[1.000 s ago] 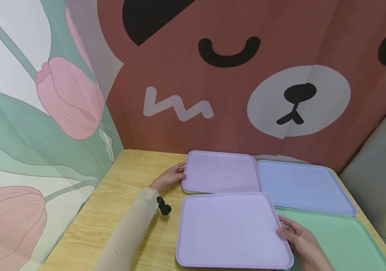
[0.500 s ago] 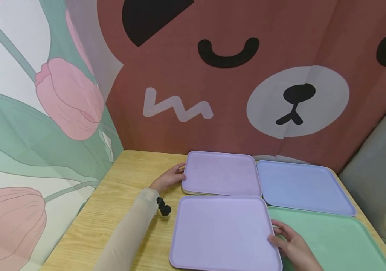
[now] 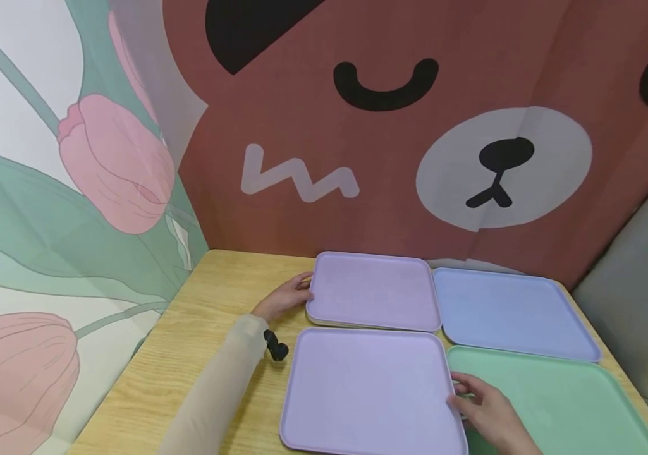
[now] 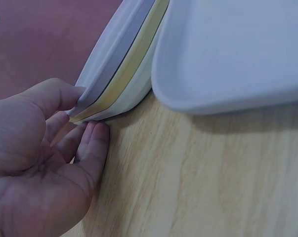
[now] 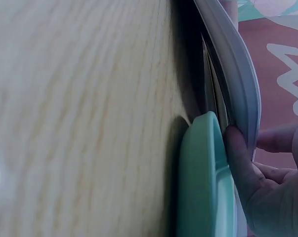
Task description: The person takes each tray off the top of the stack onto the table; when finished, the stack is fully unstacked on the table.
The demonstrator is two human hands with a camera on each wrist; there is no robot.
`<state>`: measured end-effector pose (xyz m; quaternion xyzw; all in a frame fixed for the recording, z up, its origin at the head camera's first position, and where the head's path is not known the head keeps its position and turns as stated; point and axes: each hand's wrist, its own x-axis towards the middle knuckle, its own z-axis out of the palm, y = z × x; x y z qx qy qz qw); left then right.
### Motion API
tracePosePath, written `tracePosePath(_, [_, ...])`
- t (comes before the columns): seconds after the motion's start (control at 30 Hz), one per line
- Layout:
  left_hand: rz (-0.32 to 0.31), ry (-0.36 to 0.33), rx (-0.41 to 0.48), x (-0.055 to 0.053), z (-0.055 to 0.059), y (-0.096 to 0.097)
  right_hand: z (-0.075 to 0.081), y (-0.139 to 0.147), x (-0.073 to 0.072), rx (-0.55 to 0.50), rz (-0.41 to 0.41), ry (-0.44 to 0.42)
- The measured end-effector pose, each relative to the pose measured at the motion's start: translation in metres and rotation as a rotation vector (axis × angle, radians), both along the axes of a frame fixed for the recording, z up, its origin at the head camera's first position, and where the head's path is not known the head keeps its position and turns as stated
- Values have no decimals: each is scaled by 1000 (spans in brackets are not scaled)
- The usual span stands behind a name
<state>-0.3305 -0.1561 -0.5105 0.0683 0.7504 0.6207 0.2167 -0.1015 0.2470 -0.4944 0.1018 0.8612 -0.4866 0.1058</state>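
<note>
My left hand point(image 3: 284, 298) grips the left edge of a stack of trays at the back. Its top tray is a lilac tray point(image 3: 373, 291). In the left wrist view, a yellow tray point(image 4: 120, 81) and a pale tray point(image 4: 134, 94) show beneath; the thumb lies on the upper rim and the fingers bend below. Closer to me, my right hand point(image 3: 489, 404) pinches the right edge of another lilac tray point(image 3: 372, 392). The right wrist view shows a dark gap between that tray and the table, with its right side above a green tray point(image 5: 200, 173).
A blue tray point(image 3: 517, 315) lies at the back right, behind the green one. All rest on a wood-grain table point(image 3: 170, 366) against a wall hanging with a bear point(image 3: 392, 139). A tulip-print hanging point(image 3: 119, 164) covers the left side.
The front lilac tray has moved left and slightly toward me with my right hand, uncovering more of the green tray. My left hand has stayed at the back stack.
</note>
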Motion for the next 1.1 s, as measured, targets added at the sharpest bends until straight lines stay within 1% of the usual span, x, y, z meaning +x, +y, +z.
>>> tracePosePath(0.17, [0,-1,7,0,0,0,2,-1,-1,49,7,11])
tracePosePath(0.5, [9,2,-20,0,1,0,2,-1,-2,74,8,24])
tracePosePath(0.7, [8,-2,-16,-1,0,0,3,-2,-1,66,1,37])
tracePosePath(0.9, [11,7,1,0,0,0,9,0,-1,65,-3,89])
tracePosePath(1.03, [5,7,8,0,0,0,15,0,-5,54,19,110])
tracePosePath(1.1, [3,9,9,0,0,0,19,0,-8,64,42,125])
